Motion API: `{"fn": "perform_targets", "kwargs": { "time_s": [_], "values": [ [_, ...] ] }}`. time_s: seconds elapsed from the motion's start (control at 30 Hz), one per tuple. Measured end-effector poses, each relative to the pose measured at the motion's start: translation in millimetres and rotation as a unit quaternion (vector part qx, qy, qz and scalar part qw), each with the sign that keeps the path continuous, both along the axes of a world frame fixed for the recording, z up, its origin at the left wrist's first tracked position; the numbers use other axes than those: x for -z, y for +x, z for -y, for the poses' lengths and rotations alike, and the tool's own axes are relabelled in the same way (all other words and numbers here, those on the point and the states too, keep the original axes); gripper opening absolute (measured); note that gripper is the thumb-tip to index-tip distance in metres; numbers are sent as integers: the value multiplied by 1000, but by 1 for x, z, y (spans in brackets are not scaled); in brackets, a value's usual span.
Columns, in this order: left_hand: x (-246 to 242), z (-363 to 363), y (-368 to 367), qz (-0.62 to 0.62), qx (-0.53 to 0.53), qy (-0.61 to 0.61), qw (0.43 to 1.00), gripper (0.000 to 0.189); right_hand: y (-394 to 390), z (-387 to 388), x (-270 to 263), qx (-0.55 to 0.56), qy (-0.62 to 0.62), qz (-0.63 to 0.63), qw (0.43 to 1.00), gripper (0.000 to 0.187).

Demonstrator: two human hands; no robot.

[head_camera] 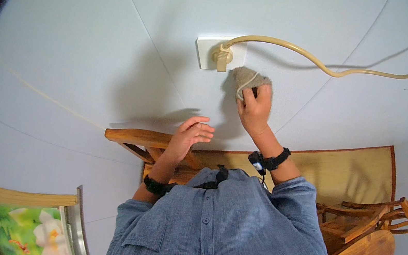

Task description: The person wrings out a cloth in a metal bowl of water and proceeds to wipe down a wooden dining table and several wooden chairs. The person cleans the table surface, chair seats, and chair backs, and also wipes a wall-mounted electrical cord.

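My right hand [256, 109] grips a bunched grey-brown cloth [244, 79] with a pale loop or edging on it. The cloth is against or very near the wall, just off the lower right corner of a white wall socket plate [204, 58]. A beige plug [222, 57] sits in that socket, and its thick beige cord [297, 48] arcs away to the right. Lower and to the left, my left hand [192, 135] is held in front of the wall with its fingers slightly spread and nothing in them.
A pale wall [81, 51] with thin panel seams fills the upper view. Below my hands is a wooden chair or bench [140, 137]. Wooden chairs [363, 216] and a round wooden table [374, 253] stand at right. A flower picture [44, 234] is at lower left.
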State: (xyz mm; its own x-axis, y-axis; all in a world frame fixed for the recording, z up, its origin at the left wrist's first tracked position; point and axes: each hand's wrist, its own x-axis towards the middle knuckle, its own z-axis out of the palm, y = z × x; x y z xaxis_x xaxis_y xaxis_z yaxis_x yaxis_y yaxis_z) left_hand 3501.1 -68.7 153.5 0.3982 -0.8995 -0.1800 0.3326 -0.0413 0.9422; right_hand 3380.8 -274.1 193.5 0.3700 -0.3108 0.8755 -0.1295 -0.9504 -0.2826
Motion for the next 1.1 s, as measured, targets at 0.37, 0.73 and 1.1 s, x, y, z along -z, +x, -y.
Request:
{"fn": "perform_targets", "kwargs": {
  "time_s": [0.37,0.73,1.1],
  "values": [
    [-9,7,-8,-2,11,-13,1000,30,6,4,-59,14,-17,70,997,31],
    [-113,35,-10,439,-197,-159,862,21,-55,-40,-125,32,-89,121,988,31],
    [-213,105,-36,745,-259,-225,572,29,-30,-11,-152,138,-234,-38,961,34]
  ]
}}
